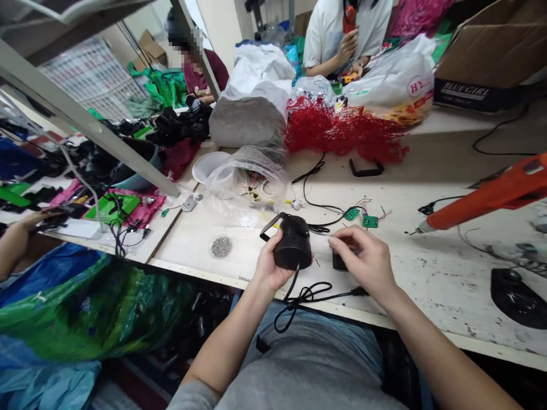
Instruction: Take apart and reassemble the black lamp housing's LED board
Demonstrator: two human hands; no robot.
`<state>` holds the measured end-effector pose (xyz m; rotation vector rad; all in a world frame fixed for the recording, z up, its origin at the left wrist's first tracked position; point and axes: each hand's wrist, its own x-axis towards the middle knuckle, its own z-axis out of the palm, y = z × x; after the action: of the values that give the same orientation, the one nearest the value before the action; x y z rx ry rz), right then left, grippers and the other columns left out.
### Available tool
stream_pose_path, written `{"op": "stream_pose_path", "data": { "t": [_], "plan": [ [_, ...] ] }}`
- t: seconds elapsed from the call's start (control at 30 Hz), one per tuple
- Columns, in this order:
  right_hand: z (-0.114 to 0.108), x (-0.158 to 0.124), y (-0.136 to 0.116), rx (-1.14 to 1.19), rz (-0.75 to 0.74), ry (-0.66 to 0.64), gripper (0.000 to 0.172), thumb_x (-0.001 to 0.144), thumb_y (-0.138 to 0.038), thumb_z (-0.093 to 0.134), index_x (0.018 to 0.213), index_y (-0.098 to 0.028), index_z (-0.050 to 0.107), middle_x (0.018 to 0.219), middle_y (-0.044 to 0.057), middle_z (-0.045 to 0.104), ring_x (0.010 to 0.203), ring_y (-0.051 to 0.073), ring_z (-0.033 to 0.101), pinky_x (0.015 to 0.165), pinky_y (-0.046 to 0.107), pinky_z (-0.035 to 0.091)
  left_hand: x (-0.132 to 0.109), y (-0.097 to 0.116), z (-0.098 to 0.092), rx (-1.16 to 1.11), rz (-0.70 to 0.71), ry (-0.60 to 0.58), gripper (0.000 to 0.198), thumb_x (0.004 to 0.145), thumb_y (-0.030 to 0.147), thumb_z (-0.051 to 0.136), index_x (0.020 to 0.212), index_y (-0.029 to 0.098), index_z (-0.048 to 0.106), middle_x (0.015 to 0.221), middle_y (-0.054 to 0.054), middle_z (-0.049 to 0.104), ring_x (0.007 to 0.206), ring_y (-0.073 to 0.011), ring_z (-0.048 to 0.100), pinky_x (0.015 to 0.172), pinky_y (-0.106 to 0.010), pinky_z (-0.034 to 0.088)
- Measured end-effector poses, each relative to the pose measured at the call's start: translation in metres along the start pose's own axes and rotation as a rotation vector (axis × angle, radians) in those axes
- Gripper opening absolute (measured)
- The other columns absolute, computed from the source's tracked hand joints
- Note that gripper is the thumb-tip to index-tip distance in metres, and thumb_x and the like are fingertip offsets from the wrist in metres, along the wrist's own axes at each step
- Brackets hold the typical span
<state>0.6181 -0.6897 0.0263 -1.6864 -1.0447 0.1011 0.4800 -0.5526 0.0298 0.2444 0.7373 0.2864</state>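
Two bits of writing to read here: "BLUE GIRL" on the dark band of the cardboard box [482, 74] at upper right, and a red "HY" on the white plastic bag [397, 85] beside it. Now the count: two green circuit boards [370, 221] with thin wires on the bench [436, 273], one round heap of small metal pieces [221, 246], one loose black bracket [366, 171] farther back, and one orange power tool [491, 193] at right.

Centre stage, the left hand [273, 267] is wrapped around one black housing [293, 250], held up above the bench's near edge, its cable [314, 293] looping below. The right hand [370, 262] hovers just to the right, thumb and fingers drawn in near a small black block [339, 263]; partly covered as it is, I cannot tell whether they grip it. Across the bench, two co-workers; one, in a white top [318, 42], grasps a red-orange tool [349, 18].
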Motion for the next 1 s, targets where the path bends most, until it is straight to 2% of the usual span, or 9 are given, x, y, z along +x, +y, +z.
{"op": "stream_pose_path", "data": {
  "t": [0.07, 0.17, 0.33, 0.47, 0.53, 0.7, 0.83, 0.93, 1.0],
  "plan": [
    [0.009, -0.011, -0.011, -0.007, 0.012, 0.003, 0.017, 0.092, -0.028, 0.063, 0.077, -0.021, 0.064, 0.066, -0.001, 0.067, 0.055, 0.012, 0.063, 0.052, 0.022, 0.051, -0.001, -0.002, 0.008, -0.028, 0.08, 0.099, 0.031, 0.096, 0.034, 0.054, 0.107, 0.008, 0.067, 0.085, -0.012, 0.075, 0.073, -0.022, 0.072, 0.084, -0.04, 0.059],
    [0.021, -0.02, -0.025, -0.039, -0.058, -0.022, 0.02, 0.094, -0.027, 0.06, 0.076, -0.02, 0.064, 0.065, -0.001, 0.066, 0.054, 0.011, 0.061, 0.05, 0.02, 0.048, -0.002, -0.005, 0.017, -0.032, 0.154, 0.184, 0.023, 0.095, 0.027, 0.057, 0.1, 0.009, 0.07, 0.084, -0.01, 0.075, 0.071, -0.0184, 0.071, 0.078, -0.03, 0.058],
    [0.029, -0.018, -0.032, -0.186, -0.152, 0.017, 0.015, 0.092, -0.024, 0.059, 0.08, -0.017, 0.063, 0.07, 0.001, 0.068, 0.058, 0.012, 0.064, 0.056, 0.022, 0.05, 0.0, -0.014, 0.022, 0.006, 0.334, 0.215, 0.013, 0.086, 0.023, 0.069, 0.094, 0.014, 0.071, 0.086, -0.005, 0.076, 0.073, -0.0156, 0.07, 0.072, -0.026, 0.056],
    [0.032, -0.017, -0.032, -0.393, -0.197, 0.053, 0.014, 0.09, -0.019, 0.054, 0.08, -0.017, 0.064, 0.07, 0.003, 0.068, 0.059, 0.014, 0.065, 0.056, 0.025, 0.047, 0.002, -0.022, 0.022, 0.057, 0.597, 0.175, 0.029, 0.064, 0.02, 0.087, 0.088, 0.017, 0.072, 0.084, 0.001, 0.075, 0.074, -0.0127, 0.069, 0.075, -0.022, 0.055],
    [0.033, -0.017, -0.032, -0.448, -0.205, 0.073, 0.017, 0.09, -0.018, 0.053, 0.076, -0.017, 0.063, 0.068, 0.003, 0.067, 0.059, 0.015, 0.065, 0.055, 0.025, 0.045, 0.002, -0.025, 0.021, 0.09, 0.685, 0.168, 0.037, 0.055, 0.024, 0.092, 0.086, 0.018, 0.072, 0.083, 0.002, 0.075, 0.074, -0.0128, 0.069, 0.076, -0.023, 0.055],
    [0.039, -0.014, -0.029, -0.343, -0.197, 0.157, 0.017, 0.086, -0.013, 0.049, 0.073, -0.018, 0.06, 0.063, 0.002, 0.064, 0.054, 0.013, 0.06, 0.055, 0.024, 0.044, -0.002, -0.026, 0.018, 0.186, 0.83, 0.16, 0.053, 0.046, 0.031, 0.097, 0.092, 0.021, 0.073, 0.091, 0.001, 0.075, 0.084, -0.0145, 0.068, 0.084, -0.026, 0.053],
    [0.042, -0.013, -0.027, -0.09, 0.006, 0.13, 0.015, 0.082, -0.018, 0.05, 0.069, -0.021, 0.058, 0.061, 0.0, 0.063, 0.052, 0.012, 0.057, 0.055, 0.024, 0.045, -0.001, -0.028, 0.015, 0.228, 0.888, 0.161, 0.057, 0.047, 0.034, 0.097, 0.097, 0.025, 0.072, 0.095, 0.001, 0.074, 0.089, -0.0147, 0.068, 0.088, -0.027, 0.051],
    [0.041, -0.012, -0.03, 0.197, 0.281, 0.082, 0.012, 0.077, -0.028, 0.057, 0.066, -0.022, 0.058, 0.057, -0.001, 0.06, 0.051, 0.013, 0.058, 0.053, 0.025, 0.047, 0.001, -0.028, 0.015, 0.202, 0.881, 0.166, 0.056, 0.048, 0.035, 0.097, 0.098, 0.024, 0.072, 0.097, 0.0, 0.074, 0.091, -0.0158, 0.068, 0.088, -0.028, 0.051],
    [0.039, -0.01, -0.035, 0.461, 0.497, 0.021, 0.017, 0.073, -0.036, 0.064, 0.066, -0.022, 0.059, 0.055, -0.002, 0.059, 0.049, 0.014, 0.058, 0.049, 0.026, 0.047, 0.003, -0.027, 0.014, 0.162, 0.852, 0.16, 0.052, 0.049, 0.035, 0.097, 0.093, 0.023, 0.073, 0.093, 0.001, 0.074, 0.087, -0.0158, 0.068, 0.084, -0.027, 0.051]
  ]
}}
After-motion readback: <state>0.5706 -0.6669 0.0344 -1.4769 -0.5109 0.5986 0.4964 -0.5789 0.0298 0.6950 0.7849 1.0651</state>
